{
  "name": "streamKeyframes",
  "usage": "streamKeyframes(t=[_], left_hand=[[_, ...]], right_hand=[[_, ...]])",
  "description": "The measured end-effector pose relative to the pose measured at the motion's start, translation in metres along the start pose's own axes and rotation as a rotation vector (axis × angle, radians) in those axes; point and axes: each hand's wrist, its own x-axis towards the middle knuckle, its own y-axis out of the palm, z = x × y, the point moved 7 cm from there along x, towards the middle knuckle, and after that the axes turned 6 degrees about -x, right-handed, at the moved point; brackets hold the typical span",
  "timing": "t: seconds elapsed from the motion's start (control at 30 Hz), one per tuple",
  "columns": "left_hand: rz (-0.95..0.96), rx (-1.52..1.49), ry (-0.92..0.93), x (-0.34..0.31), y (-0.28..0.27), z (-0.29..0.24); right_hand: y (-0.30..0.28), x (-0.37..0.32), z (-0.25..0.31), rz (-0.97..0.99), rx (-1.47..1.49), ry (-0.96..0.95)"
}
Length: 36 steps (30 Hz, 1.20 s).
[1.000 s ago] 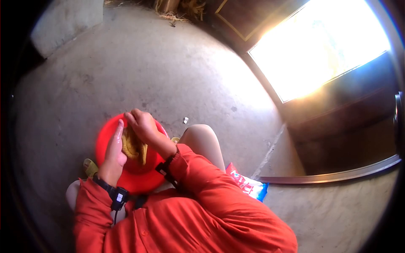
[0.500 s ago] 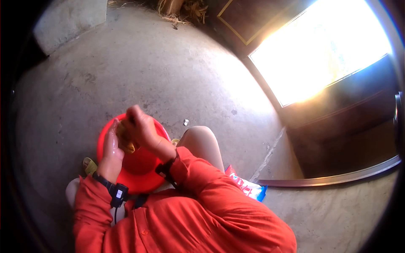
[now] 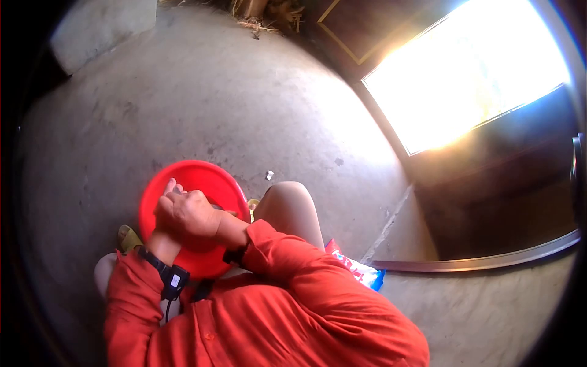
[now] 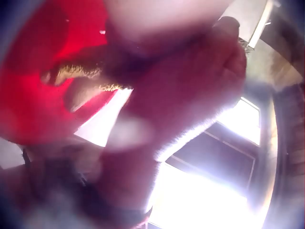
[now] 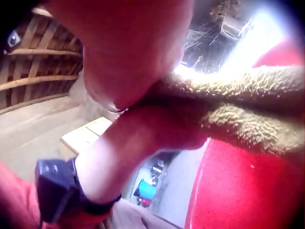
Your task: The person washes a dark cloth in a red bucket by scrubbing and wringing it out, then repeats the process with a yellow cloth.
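Observation:
A yellow-brown cloth with a fluffy, terry-like pile [image 5: 248, 126] is bunched between both hands over a red plastic basin [image 3: 211, 171]. My right hand [image 3: 194, 214] lies on top, its fingers curled tightly over the cloth. Beneath it my left hand [image 3: 162, 219] grips from the other side, mostly covered, with one digit sticking up past the right knuckles. Loose folds of the cloth [image 4: 78, 71] hang out beside the hands in the left wrist view. From above, the hands hide most of it.
The basin stands between the person's knees [image 3: 293, 208] on a concrete floor [image 3: 244, 110]. A red, white and blue plastic packet [image 3: 354, 266] lies by the right thigh. A small white scrap [image 3: 269, 175] is beyond the basin. A bright doorway [image 3: 465, 73] opens at the right.
My right hand has come down and toward the body, from above the basin's far side onto the left hand. The cloth, plainly visible before, is now mostly covered.

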Motion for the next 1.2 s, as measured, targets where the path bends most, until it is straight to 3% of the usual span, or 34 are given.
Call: streamKeyframes(t=[0.1,0.17,0.23,0.33,0.37,0.43,0.47,0.57,0.6,0.73,0.83,0.87,0.97,1.0,1.13,1.2], left_hand=[[-0.021,0.035,-0.035,0.011,-0.002,0.008],[-0.052,0.119,0.000,0.007,0.013,-0.003],[0.023,0.206,-0.011,0.001,0.030,-0.013],[0.275,0.302,-0.017,-0.003,0.042,-0.019],[0.272,0.372,-0.032,-0.007,0.048,-0.016],[0.264,0.507,-0.055,-0.017,0.064,-0.011],[0.275,0.697,-0.048,-0.013,0.059,-0.012],[0.259,0.601,-0.017,-0.021,0.073,-0.018],[0.197,0.749,-0.032,-0.014,0.061,-0.022],[0.137,0.879,0.328,-0.006,0.057,-0.048],[0.103,0.911,0.406,-0.022,0.073,-0.066],[0.017,0.871,0.443,-0.023,0.069,-0.072],[0.062,0.637,0.415,-0.027,0.070,-0.079],[0.074,0.628,0.390,-0.026,0.066,-0.081],[-0.005,0.476,0.451,-0.035,0.064,-0.101],[0.051,0.245,0.405,-0.027,0.052,-0.110]], right_hand=[[0.055,0.000,-0.050,0.142,0.139,0.243],[0.053,0.004,-0.089,0.164,0.237,0.623],[0.037,0.006,-0.088,-0.017,0.515,0.588],[0.024,0.000,-0.092,-0.149,0.890,0.716],[0.024,-0.002,-0.095,-0.201,0.982,0.772],[0.025,-0.005,-0.100,-0.055,1.226,0.923],[0.026,-0.003,-0.103,-0.069,1.194,0.893],[0.039,-0.003,-0.106,-0.079,1.150,0.846],[0.045,-0.006,-0.105,-0.068,1.166,0.846],[0.047,-0.011,-0.104,-0.029,1.234,0.822],[0.042,-0.013,-0.078,0.185,1.658,0.710],[0.041,-0.014,-0.073,0.303,1.732,0.658],[0.014,-0.010,-0.063,0.350,1.547,0.659],[0.011,-0.009,-0.055,0.389,1.664,0.604],[0.028,-0.024,-0.048,0.790,1.558,0.557],[0.047,-0.033,-0.053,0.736,1.428,0.537]])
